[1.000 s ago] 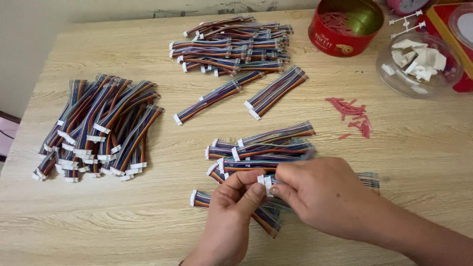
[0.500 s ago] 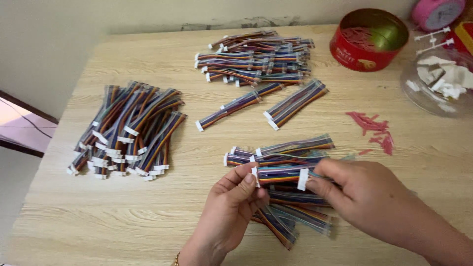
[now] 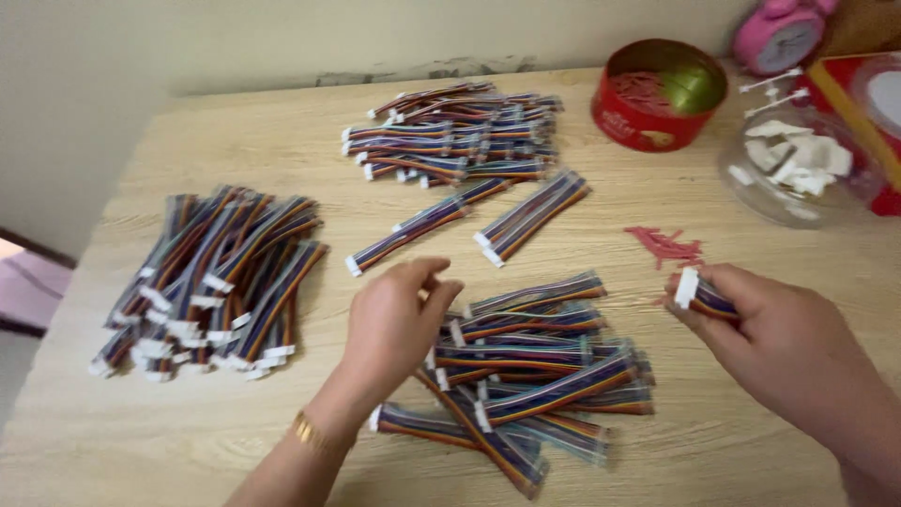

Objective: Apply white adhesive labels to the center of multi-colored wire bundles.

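A head-worn camera looks down on a pale wooden table (image 3: pixel 282 451) covered with short multicoloured ribbon cables that end in white plastic connectors.

The right hand (image 3: pixel 779 338) is clenched around one multicoloured ribbon cable (image 3: pixel 704 296), held off to the right of the piles, apart from them. Only its white connector end and a short stretch of striped wires stick out past the thumb and forefinger; the rest is hidden in the fist. Holding it this way appears to keep the connector end exposed and easy to see.

The left hand (image 3: pixel 399 319) holds nothing. Its fingers are loosely curled and hover over the left edge of the loose central heap of ribbon cables (image 3: pixel 535 376); whether the fingertips touch a cable cannot be told. A gold bracelet (image 3: pixel 305 432) sits on that wrist.

The cables appear grouped as if sorted. A dense, roughly aligned pile of ribbon cables (image 3: pixel 216 282) lies at the left, another stack of ribbon cables (image 3: pixel 450 131) lies at the far middle, and two separate bundles (image 3: pixel 469 221) rest between that stack and the central heap.

At the far right stand a round red tin (image 3: pixel 657 94), a clear plastic tub of white connectors (image 3: pixel 798 169) and a pink alarm clock (image 3: pixel 779 33). Small red scraps (image 3: pixel 668 246) lie near the held cable.
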